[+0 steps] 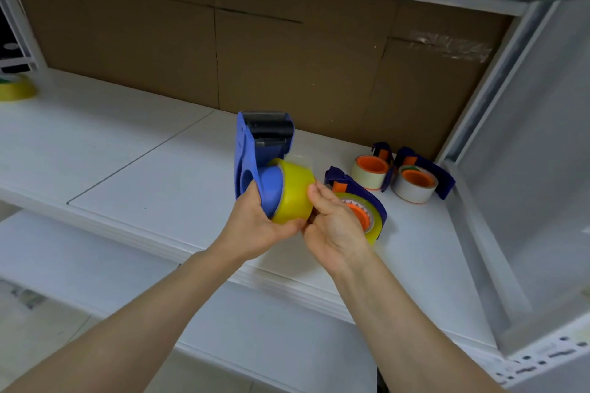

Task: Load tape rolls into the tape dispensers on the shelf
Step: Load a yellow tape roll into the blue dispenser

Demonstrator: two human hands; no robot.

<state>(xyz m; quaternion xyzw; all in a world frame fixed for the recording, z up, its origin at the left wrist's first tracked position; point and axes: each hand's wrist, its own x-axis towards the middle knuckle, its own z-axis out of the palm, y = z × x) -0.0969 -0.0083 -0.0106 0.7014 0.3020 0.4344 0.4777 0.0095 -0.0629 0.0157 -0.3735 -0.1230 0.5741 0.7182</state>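
My left hand (255,226) grips the lower part of a blue tape dispenser (252,153), held upright above the white shelf (127,150). A yellow tape roll (295,191) sits part way on the dispenser's blue hub. My right hand (335,220) holds that roll from the right, fingers on its outer edge. Behind my right hand, a dark blue dispenser with a yellow roll on an orange hub (367,210) lies on the shelf. Two more dark blue dispensers with whitish rolls lie further right, one (370,171) beside the other (416,183).
A brown cardboard sheet (255,51) backs the shelf. A loose yellow tape roll (16,89) sits at the far left. A white upright post (498,80) and panel close the right side. A lower white shelf (95,268) runs beneath my forearms.
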